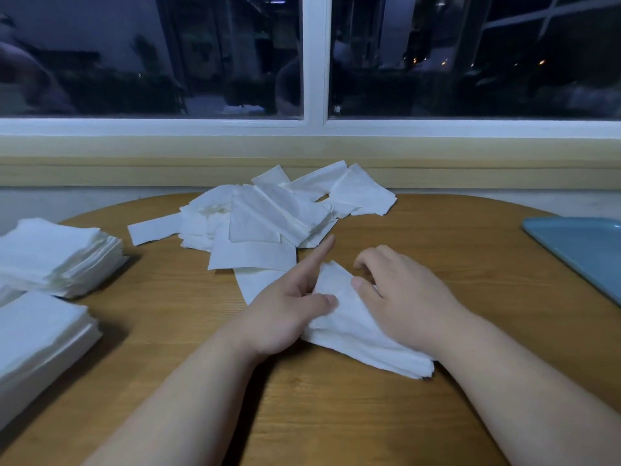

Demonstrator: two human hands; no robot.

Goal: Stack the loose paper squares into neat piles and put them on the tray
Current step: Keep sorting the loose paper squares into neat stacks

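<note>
A small stack of white paper squares [356, 334] lies on the wooden table [336, 415] between my hands. My left hand [285, 307] grips its left edge with the thumb on top and the index finger pointing forward. My right hand [403, 297] rests on the stack's right side, fingers curled over it. A loose heap of paper squares [268, 216] is spread just beyond my hands. Two tidy piles sit at the left: one farther [57, 253], one nearer [37, 338]. The blue tray [584, 247] lies at the right edge, with nothing visible on it.
A pale windowsill and wall ledge [302, 163] run behind the table, with a dark window above. The table's rounded far edge curves just behind the loose heap.
</note>
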